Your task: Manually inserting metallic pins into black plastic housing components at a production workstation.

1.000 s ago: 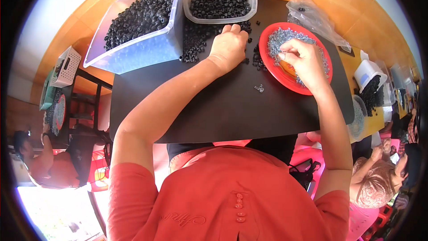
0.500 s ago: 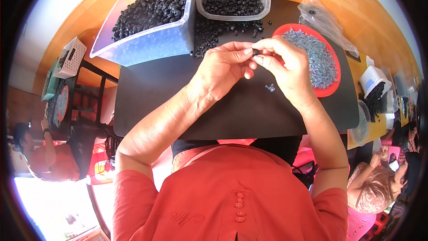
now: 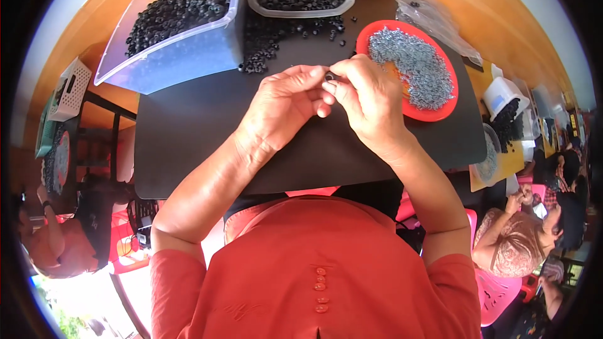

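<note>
- Right hand [image 3: 369, 99] pinches a small, round, black plastic-looking piece [image 3: 331, 76] over the dark, flat tabletop [image 3: 182, 125].
- Left hand [image 3: 279, 102] meets it, perhaps steadying; can't tell its grip.
- Round red plate [image 3: 429, 115] sits rightward, likely for reach.

We see one piece of lettering: a faint script [image 3: 242, 309], red on red, on the chest of the shirt [image 3: 270, 263], toward seven o'clock in the view and between eight and nine from the buttons [image 3: 320, 287]. Its strokes blend into the cloth, so we cannot read it. Elsewhere, we can read no label, number or sign.
</note>
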Demonstrator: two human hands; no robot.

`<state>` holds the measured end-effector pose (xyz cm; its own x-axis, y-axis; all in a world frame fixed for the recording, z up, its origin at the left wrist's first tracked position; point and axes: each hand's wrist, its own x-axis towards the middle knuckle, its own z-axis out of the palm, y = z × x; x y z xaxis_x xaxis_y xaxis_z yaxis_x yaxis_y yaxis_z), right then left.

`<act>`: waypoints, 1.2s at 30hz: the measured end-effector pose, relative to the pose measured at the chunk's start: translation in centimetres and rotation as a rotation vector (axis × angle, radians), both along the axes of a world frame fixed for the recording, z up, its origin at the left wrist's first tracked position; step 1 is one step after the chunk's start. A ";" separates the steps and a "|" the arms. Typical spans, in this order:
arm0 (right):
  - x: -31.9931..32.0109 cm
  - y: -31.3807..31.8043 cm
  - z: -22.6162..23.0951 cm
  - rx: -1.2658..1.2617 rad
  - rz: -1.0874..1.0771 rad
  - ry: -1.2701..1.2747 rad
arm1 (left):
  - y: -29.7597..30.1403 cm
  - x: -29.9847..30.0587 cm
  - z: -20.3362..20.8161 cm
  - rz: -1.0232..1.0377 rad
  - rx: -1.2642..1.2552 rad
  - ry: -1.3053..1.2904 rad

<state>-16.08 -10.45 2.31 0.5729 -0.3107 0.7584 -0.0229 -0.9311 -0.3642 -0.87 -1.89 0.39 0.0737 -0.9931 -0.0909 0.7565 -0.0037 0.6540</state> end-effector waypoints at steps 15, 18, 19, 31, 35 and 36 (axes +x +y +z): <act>-8.8 -7.7 0.0 -0.187 -0.528 0.610 | 0.0 0.2 0.5 -0.130 0.038 -0.020; -9.3 -8.3 -1.1 -0.279 -0.388 0.595 | 0.1 0.2 0.5 -0.166 0.059 0.008; -9.1 -8.3 -0.9 -0.278 -0.384 0.598 | 0.1 0.3 0.3 -0.162 0.061 0.011; -8.8 -8.8 -0.5 -0.272 -0.347 0.611 | 0.1 0.1 0.1 -0.158 0.103 -0.072; -8.1 -8.3 -0.1 -0.200 -0.327 0.590 | 0.2 0.3 -0.1 -0.153 0.106 -0.047; -8.1 -8.1 0.0 -0.174 -0.311 0.606 | 0.3 0.3 -0.1 -0.129 0.117 -0.054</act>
<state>-24.16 -18.57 2.28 0.8145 -0.4321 0.3871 -0.4496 -0.8918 -0.0494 -0.58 -1.63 0.30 -0.0454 -0.9777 -0.2053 0.7089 -0.1763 0.6829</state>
